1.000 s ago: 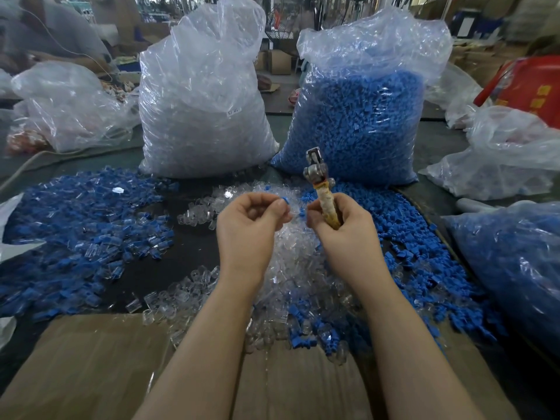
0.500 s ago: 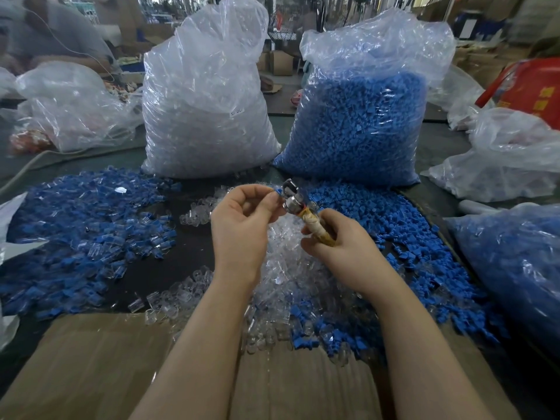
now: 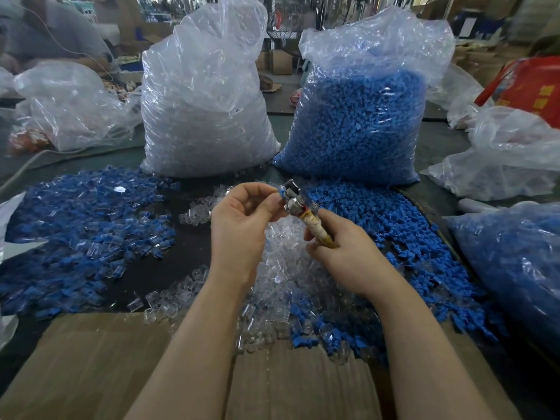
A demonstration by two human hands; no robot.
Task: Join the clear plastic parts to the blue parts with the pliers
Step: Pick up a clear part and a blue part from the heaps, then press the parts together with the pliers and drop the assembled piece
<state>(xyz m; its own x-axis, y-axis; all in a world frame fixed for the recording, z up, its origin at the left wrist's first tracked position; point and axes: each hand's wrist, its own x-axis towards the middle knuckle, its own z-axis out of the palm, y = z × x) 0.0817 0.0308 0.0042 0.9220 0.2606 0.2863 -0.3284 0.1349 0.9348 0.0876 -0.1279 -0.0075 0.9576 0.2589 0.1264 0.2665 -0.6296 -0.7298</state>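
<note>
Head view: joined blue-and-clear pieces (image 3: 88,234) are lying at the table's (image 3: 185,259) left edge; behind, a bag of clear parts (image 3: 206,116) is bearing an unreadable label. The left hand (image 3: 242,228) is pinching a small blue part (image 3: 281,194) at the head of the pliers (image 3: 298,212), gripped by the right hand (image 3: 342,256). A blue-parts bag (image 3: 360,122) is standing right.

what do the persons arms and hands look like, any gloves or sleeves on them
Both arms are bare from the bottom edge of the picture to the fingers: no sleeves show in the head view. The left hand and the right hand wear no gloves. No rings, watch, wristbands or markings show on the visible sides of either hand or wrist. The nails that show look short and unpainted.
</note>
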